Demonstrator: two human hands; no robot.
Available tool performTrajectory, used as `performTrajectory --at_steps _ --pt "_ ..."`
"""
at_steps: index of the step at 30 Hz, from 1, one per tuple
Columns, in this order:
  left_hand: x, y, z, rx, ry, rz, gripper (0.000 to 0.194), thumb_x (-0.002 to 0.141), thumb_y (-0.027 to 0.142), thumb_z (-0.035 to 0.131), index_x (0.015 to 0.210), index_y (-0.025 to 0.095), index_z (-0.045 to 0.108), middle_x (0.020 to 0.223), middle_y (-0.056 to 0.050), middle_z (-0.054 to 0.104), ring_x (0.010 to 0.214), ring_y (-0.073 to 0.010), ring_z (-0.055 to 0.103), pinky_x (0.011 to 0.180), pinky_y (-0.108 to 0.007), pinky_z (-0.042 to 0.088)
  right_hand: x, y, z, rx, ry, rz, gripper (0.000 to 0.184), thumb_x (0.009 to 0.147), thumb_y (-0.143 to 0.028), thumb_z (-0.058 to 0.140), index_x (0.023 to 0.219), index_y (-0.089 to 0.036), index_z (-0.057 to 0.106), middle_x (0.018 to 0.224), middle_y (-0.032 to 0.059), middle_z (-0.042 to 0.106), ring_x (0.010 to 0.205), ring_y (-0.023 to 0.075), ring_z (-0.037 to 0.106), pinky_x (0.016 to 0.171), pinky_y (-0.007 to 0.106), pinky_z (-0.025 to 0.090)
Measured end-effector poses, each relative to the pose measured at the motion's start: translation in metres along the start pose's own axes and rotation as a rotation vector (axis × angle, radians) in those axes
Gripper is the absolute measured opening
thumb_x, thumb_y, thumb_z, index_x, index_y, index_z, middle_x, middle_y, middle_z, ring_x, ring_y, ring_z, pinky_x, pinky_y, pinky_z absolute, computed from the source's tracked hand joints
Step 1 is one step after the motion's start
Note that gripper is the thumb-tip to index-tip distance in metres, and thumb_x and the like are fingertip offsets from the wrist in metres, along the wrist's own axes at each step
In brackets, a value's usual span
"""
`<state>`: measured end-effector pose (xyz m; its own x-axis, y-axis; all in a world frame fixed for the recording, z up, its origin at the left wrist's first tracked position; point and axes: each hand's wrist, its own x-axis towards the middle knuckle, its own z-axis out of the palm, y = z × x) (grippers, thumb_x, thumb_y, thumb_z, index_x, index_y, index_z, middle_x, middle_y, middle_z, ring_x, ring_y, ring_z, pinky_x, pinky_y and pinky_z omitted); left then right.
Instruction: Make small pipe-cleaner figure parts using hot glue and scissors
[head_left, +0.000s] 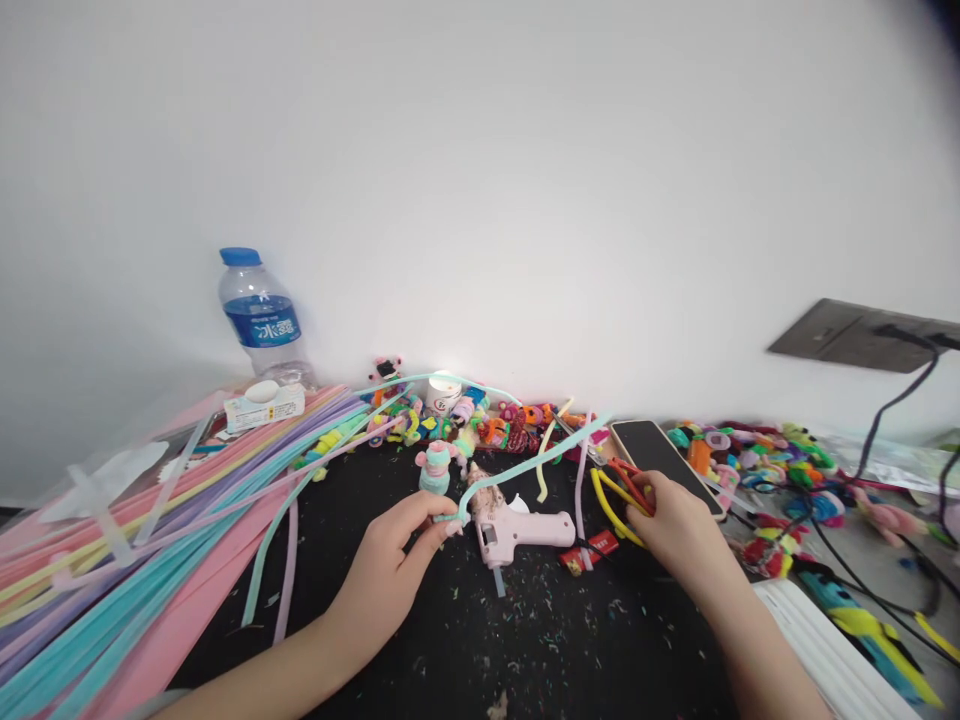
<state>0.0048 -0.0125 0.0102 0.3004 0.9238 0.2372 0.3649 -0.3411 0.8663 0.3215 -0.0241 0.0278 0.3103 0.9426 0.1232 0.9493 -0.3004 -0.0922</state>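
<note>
My left hand (pixel 416 545) pinches a mint-green pipe cleaner (pixel 536 460) near its curled lower end; the long free end rises to the right. At the right, the fingers of my right hand (pixel 671 520) are closed around the orange handle of a pair of pliers (pixel 619 505), whose other handle is yellow. Between the hands lies a pale pink glue gun (pixel 529 530) with a stained nozzle and a glue stick poking out. Just beyond my left hand stands a small mint and pink pipe-cleaner figure (pixel 435 468).
Bundles of coloured pipe cleaners (pixel 150 560) cover the left side near a water bottle (pixel 262 315). Small fuzzy figures line the wall, with a phone (pixel 660 455) at the right. A red packet (pixel 592 552) lies by the glue gun. Black cables (pixel 847 560) run from a wall socket (pixel 840 333).
</note>
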Motion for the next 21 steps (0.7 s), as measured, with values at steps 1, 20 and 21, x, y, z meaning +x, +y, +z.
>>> performTrajectory --at_steps 1,20,21 --pt "0.0 0.0 0.0 0.001 0.003 0.023 0.013 0.087 0.023 0.046 0.084 0.02 0.058 0.081 -0.001 0.06 0.075 -0.0158 0.055 0.069 -0.024 0.042 0.0 -0.001 -0.003 0.003 -0.005 0.013 0.022 0.071 -0.022 0.05 0.09 -0.016 0.059 0.083 0.0092 0.065 0.076 0.0252 0.062 0.059 0.029 0.04" --pt "0.014 -0.016 -0.007 0.015 0.243 0.083 0.012 0.087 0.02 0.046 0.083 0.02 0.057 0.108 -0.004 0.047 0.096 -0.0168 0.052 0.076 -0.027 0.044 -0.001 0.03 -0.037 0.066 0.166 0.225 0.026 0.066 -0.043 0.053 0.078 -0.02 0.055 0.063 0.0059 0.063 0.058 0.0253 0.059 0.05 0.03 0.038" --pt "0.014 -0.016 -0.007 0.024 0.241 0.086 0.012 0.087 0.019 0.047 0.083 0.021 0.057 0.107 -0.004 0.047 0.095 -0.0166 0.052 0.075 -0.026 0.044 -0.002 0.032 -0.037 0.126 0.221 0.207 0.029 0.066 -0.041 0.054 0.084 -0.019 0.056 0.066 0.0062 0.064 0.06 0.0251 0.06 0.052 0.03 0.039"
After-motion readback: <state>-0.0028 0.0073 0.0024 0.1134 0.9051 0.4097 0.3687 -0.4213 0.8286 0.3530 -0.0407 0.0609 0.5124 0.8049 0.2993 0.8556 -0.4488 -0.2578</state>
